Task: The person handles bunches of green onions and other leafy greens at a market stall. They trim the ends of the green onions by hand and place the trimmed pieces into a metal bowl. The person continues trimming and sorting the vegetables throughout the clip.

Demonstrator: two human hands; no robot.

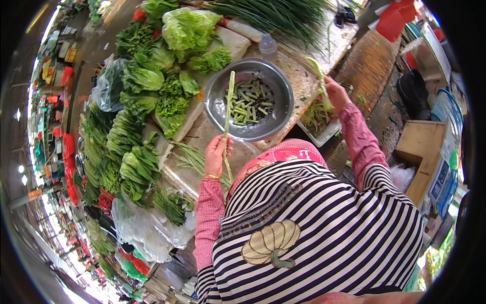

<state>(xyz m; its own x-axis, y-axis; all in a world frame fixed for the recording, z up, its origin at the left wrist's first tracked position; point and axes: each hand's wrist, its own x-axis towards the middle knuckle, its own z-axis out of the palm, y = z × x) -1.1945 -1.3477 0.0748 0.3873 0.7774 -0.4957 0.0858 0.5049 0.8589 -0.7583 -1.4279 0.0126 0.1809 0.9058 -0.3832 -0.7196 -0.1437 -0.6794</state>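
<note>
My left hand [219, 152] grips a long, thin pale-green bean pod [229, 102], whose upper part lies across the rim of a metal basin [286, 91]. Inside the basin are short cut green pieces [246, 104] with small dark bits among them. To the right of the basin, my right hand [334, 91] holds a pale-green strip or pod [322, 85], curved at its top. Below that hand, a white tray [322, 140] contains thin greenish scraps. More long beans [193, 157] lie on the table just left of my left hand.
Heads of lettuce [186, 30] and bundled leafy greens [138, 171] cover the left side. A plastic bottle [268, 45] stands behind the basin, near long green stalks [273, 19]. Clear plastic bags [136, 228] lie at the lower left; a wooden box [419, 152] is at the right.
</note>
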